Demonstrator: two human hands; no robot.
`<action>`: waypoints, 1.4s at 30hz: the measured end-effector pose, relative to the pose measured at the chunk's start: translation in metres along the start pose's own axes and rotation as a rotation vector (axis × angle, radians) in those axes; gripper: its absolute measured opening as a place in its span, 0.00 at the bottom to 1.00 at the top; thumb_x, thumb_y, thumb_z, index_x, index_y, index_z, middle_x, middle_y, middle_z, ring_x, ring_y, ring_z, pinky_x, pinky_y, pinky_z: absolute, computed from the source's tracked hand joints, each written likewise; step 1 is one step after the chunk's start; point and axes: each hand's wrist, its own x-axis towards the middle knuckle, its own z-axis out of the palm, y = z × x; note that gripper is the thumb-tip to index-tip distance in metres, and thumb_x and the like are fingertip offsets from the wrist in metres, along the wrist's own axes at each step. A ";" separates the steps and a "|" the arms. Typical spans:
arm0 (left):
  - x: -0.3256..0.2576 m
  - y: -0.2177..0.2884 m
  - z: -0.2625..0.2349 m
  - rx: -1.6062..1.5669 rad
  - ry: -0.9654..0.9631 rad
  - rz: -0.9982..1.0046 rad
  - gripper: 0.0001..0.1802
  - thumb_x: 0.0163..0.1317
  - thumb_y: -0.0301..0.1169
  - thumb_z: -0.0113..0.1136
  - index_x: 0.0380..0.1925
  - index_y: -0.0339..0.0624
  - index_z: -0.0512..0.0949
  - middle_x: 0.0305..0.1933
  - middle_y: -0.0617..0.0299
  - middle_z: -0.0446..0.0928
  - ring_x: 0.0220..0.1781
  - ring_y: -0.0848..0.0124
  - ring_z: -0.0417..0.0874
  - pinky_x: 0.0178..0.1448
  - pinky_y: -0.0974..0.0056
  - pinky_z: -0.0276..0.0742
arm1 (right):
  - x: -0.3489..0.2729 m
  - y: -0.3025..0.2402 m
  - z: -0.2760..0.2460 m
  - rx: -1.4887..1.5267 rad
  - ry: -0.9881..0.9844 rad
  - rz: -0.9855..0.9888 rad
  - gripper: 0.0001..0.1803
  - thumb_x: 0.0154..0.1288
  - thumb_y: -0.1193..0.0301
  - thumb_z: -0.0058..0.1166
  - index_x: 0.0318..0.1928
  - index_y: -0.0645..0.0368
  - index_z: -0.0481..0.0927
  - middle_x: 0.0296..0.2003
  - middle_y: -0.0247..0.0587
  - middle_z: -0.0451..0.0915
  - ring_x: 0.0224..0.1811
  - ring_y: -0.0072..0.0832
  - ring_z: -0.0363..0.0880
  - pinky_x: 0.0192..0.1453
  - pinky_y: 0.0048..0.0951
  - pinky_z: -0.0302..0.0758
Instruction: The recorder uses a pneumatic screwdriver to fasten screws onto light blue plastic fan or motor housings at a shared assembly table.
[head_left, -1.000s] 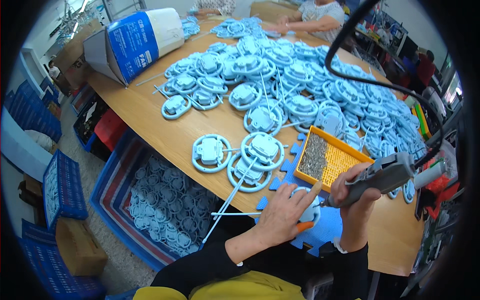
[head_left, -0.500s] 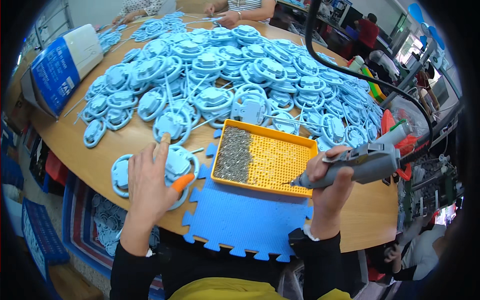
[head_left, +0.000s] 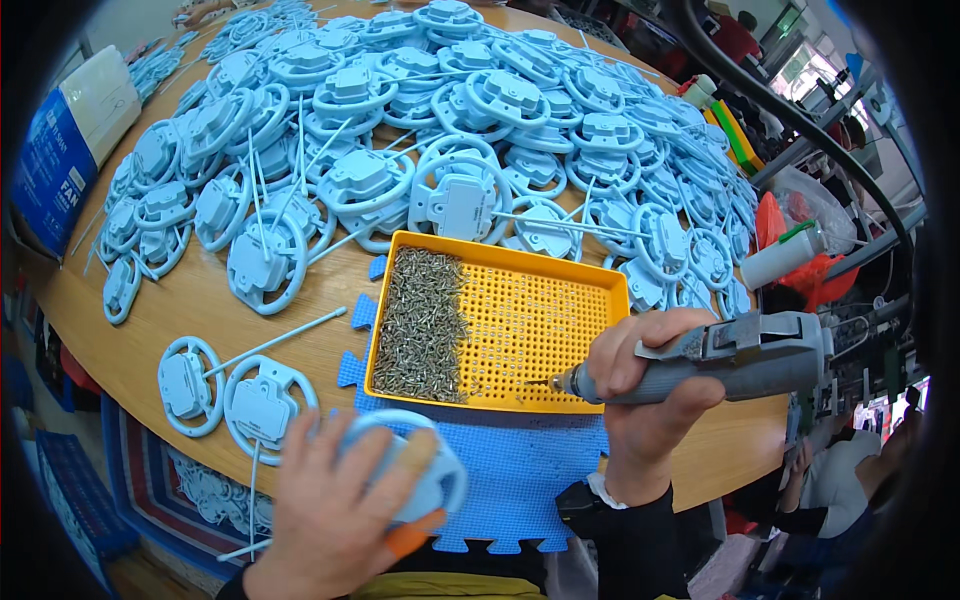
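Note:
My left hand (head_left: 335, 500), smeared by motion and with an orange finger cot, grips a light blue plastic ring-shaped part (head_left: 448, 480) over the front left of the blue foam mat (head_left: 500, 460). In my right hand (head_left: 645, 430) is a grey electric screwdriver (head_left: 760, 360), its bit pointing left over the front edge of the yellow perforated tray (head_left: 540, 300). Small metal screws (head_left: 415, 330) are heaped in the tray's left end. Two more ring-shaped parts with rods, one with a white-blue plate (head_left: 185, 385) and one nearer (head_left: 262, 405), lie beside my left hand.
A large pile of similar light blue parts (head_left: 480, 100) covers the table (head_left: 90, 290) behind the tray. A blue and white box (head_left: 70, 150) stands at the left. A black cable (head_left: 780, 110) arches down on the right. A co-worker (head_left: 840, 480) is at the right.
My left hand has come nearer and now holds a ring-shaped part at the mat. The screwdriver has shifted slightly left and stays in my right hand. The view has moved closer to the table.

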 end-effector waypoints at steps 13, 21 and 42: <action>-0.013 -0.003 0.048 -0.148 0.064 0.003 0.44 0.48 0.46 0.70 0.64 0.39 0.64 0.53 0.55 0.75 0.57 0.50 0.71 0.64 0.39 0.55 | -0.009 -0.010 0.005 0.009 -0.004 -0.037 0.38 0.55 0.32 0.50 0.40 0.57 0.68 0.16 0.31 0.66 0.16 0.22 0.64 0.21 0.22 0.61; -0.017 -0.001 0.053 -0.154 0.143 -0.003 0.50 0.46 0.41 0.72 0.68 0.40 0.58 0.50 0.55 0.75 0.56 0.53 0.71 0.66 0.39 0.53 | -0.036 -0.055 0.051 0.114 -0.117 -0.047 0.39 0.55 0.30 0.45 0.39 0.58 0.68 0.16 0.30 0.67 0.15 0.21 0.65 0.19 0.22 0.61; -0.063 -0.010 -0.002 -0.078 -0.085 -0.093 0.42 0.45 0.39 0.69 0.63 0.41 0.67 0.49 0.55 0.73 0.55 0.53 0.71 0.65 0.41 0.56 | -0.033 -0.037 0.030 0.198 -0.249 0.019 0.35 0.59 0.32 0.44 0.39 0.56 0.68 0.15 0.29 0.66 0.14 0.21 0.64 0.17 0.24 0.60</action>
